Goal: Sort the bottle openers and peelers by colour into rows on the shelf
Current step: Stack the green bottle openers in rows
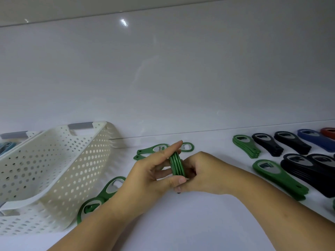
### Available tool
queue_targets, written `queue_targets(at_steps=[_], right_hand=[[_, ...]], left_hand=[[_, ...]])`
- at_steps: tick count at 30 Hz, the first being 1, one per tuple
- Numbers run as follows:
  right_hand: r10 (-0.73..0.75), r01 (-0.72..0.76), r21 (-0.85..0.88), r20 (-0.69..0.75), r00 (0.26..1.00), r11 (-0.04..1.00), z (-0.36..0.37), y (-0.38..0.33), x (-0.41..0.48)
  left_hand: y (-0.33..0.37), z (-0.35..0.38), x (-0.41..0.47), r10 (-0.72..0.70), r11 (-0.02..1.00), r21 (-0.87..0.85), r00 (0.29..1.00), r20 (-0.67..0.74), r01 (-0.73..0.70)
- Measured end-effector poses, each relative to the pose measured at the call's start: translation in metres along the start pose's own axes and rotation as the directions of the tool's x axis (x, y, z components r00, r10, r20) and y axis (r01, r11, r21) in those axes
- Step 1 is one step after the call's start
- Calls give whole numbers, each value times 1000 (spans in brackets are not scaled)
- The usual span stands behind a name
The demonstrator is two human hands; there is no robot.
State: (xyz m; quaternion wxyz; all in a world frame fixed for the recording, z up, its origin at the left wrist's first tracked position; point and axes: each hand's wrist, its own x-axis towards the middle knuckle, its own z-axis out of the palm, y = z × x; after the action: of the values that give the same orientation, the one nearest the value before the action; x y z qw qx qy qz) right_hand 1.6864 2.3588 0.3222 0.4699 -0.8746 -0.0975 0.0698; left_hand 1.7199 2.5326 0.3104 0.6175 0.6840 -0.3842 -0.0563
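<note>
A stack of several green bottle openers [176, 164] stands on edge in the middle of the white shelf [181, 223]. My left hand [150, 174] grips it from the left, index finger over the top and thumb under the near end. My right hand [201, 173] holds the stack from the right, fingers curled against it. More green openers lie loose behind my hands [152, 150] and by my left wrist [110, 187]. On the right, sorted piles lie in rows: green [245, 145], green [279, 178], black [291, 144], black [311, 171], blue [315, 139], red [329, 132].
A cream perforated basket [54, 160] lies tipped on its side at the left, over a second basket [23, 223]. Blue items [7, 146] show at the far left edge. A glossy white wall [163, 78] backs the shelf.
</note>
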Motion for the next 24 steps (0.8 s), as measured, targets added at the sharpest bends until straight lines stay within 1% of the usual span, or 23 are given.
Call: queue_targets(at_steps=[3,8,13,16,17,20,22,24], right_hand=[[-5,5,-7,4,1000,1000,3,-1,0],[1,0,-31,21,1000,1000,3,0,0],[39,-39,-5,18,999,999,4,-3,-3],[92,-95,84,42,995,992,1,-13,-9],[99,-101,83,27,995,991,1,-18,-9],[121,-117,53,-85,989,992,4,-32,-18],[144,-139,46,-146,979,989,4,-38,-32],[192,-192,19,-207,959,981,6,-42,-53]], left_hand=[[1,2,1,-4,1000,-9,999,-41,3],[8,6,-2,-4,999,-45,999,-51,2],[10,6,1,-54,987,-158,993,-107,37],[15,4,2,-114,955,-290,981,-158,65],[18,3,2,-131,940,-333,977,-169,68],[22,2,1,-154,889,-453,976,-154,69],[25,6,-2,-170,846,-527,979,-114,86],[27,16,-6,-195,814,-565,980,-47,135]])
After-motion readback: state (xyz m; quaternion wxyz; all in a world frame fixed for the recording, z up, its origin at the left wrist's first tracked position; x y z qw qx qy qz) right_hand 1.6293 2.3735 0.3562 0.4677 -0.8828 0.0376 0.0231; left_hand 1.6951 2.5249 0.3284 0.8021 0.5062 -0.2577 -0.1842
